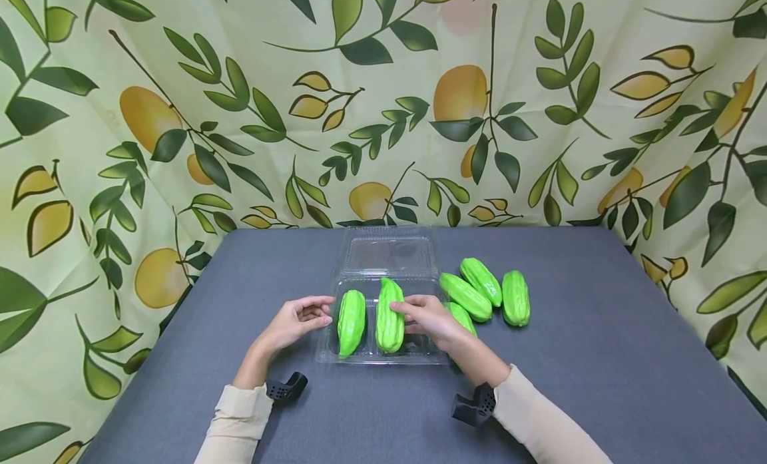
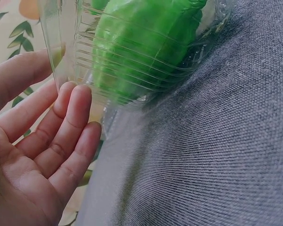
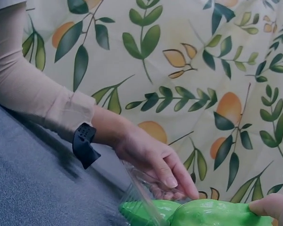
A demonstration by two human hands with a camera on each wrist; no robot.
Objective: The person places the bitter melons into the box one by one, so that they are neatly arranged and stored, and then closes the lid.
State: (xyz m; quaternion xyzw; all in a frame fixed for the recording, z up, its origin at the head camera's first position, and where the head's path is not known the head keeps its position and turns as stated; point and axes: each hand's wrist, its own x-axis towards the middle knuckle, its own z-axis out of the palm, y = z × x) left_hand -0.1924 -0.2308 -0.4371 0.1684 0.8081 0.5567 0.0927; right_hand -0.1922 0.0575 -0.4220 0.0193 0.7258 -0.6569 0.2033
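Note:
My right hand [image 1: 428, 319] pinches a green bitter melon [image 1: 389, 321] between thumb and fingers, over the right-hand compartment of a clear plastic clamshell box [image 1: 383, 359]. Another bitter melon [image 1: 351, 323] lies in the left compartment. At the box's left rim is my left hand [image 1: 299, 323], its fingers loosely bent. In the left wrist view, the fingertips [image 2: 80, 92] of that hand rest by the ribbed clear wall, with a green melon showing through it. The right wrist view has the held melon [image 3: 217, 214] low in the frame, one fingertip on it.
Several more bitter melons [image 1: 515, 297] lie on the grey table [image 1: 575, 357] right of the box, one partly hidden under my right forearm. The box's lid [image 1: 389, 251] lies folded back behind it. A leaf-patterned cloth [image 1: 383, 104] hangs along the back.

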